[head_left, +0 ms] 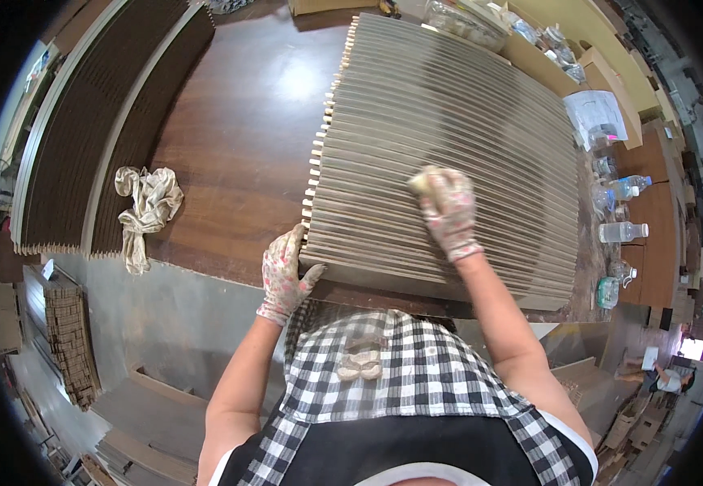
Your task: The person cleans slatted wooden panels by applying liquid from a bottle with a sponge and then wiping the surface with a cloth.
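A broad block of grey-brown slats (448, 138), packed side by side with pale tenon ends along the left, lies on a dark wooden table (238, 154). My left hand (282, 275), in a patterned work glove, grips the near left corner of the slats, thumb over the front face. Over the middle of the slats is my right hand (451, 212), gloved too and slightly blurred. Its fingers are closed on a small pale yellow pad (424, 181) pressed against the top surface. What the pad is made of is unclear.
Stacked dark slats (92, 121) stand at the left beside a crumpled off-white cloth (149, 206). Several plastic bottles (623, 232) line the right edge, near a white paper sheet (596, 113). Cardboard boxes (538, 65) sit at the back right. Another person (666, 377) is far right.
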